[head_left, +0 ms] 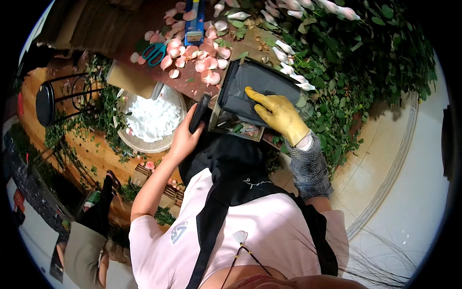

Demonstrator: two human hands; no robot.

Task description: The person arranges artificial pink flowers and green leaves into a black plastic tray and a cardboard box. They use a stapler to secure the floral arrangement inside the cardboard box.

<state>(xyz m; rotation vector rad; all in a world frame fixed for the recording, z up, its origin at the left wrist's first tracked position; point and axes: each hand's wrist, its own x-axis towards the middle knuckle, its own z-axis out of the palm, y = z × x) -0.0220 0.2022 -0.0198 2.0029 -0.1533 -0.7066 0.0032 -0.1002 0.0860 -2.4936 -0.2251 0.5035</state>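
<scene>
My bare left hand [182, 139] is closed around a long, slim black tool [200, 111], upright beside the box's left edge; its exact kind cannot be made out. A yellow rubber glove covers my right hand [279, 114], with a checked sleeve above it. Its fingers are stretched out over a shallow box [240, 79] with a dark lining, and the fingertips seem to rest on that dark surface. Leaf scraps and small bits lie in a narrow compartment [238, 127] at the box's near end.
Pink petals [210, 62], teal-handled scissors [154, 54] and a blue tool [194, 21] lie on the table. Sleeved rose buds [284, 53] and leafy stems [346, 91] heap up at right. A round basin [123, 137] of white pieces stands left, near a black stool [45, 103] and another person [86, 245].
</scene>
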